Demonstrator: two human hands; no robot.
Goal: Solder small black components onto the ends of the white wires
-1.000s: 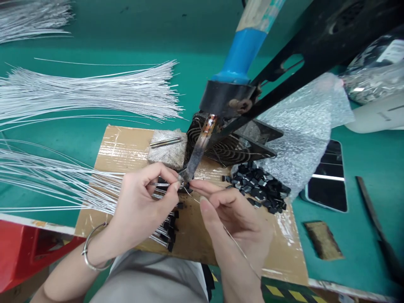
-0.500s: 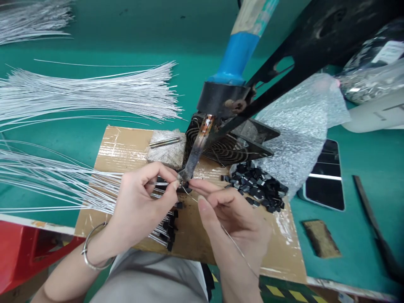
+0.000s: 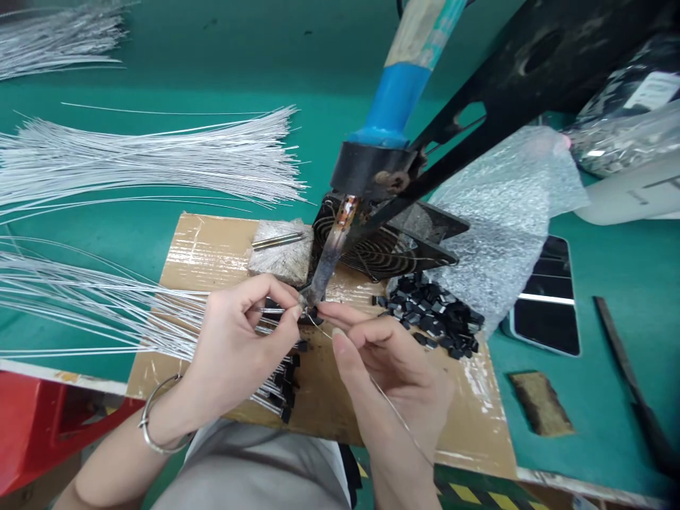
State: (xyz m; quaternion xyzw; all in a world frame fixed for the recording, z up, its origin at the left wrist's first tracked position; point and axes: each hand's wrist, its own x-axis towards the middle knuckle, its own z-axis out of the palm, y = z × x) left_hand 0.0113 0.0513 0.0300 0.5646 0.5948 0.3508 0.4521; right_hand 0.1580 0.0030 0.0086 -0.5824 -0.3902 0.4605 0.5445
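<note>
My left hand [image 3: 239, 347] is pinched shut on a thin white wire with a small black part at its end, held just under the tip of a fixed soldering iron [image 3: 332, 251]. My right hand [image 3: 387, 368] is pinched on a fine solder wire [image 3: 396, 411] that trails back over my wrist, its end at the iron tip. Both hands meet over a taped cardboard sheet [image 3: 212, 251]. Finished wires with black ends [image 3: 284, 386] lie under my left hand.
A pile of small black parts [image 3: 435, 315] lies right of the hands by a bubble-wrap bag [image 3: 510, 212]. A fan grille [image 3: 377, 251] and a sponge block [image 3: 281, 255] sit behind the iron. White wire bundles [image 3: 149, 159] spread at left. A phone [image 3: 547, 297] lies at right.
</note>
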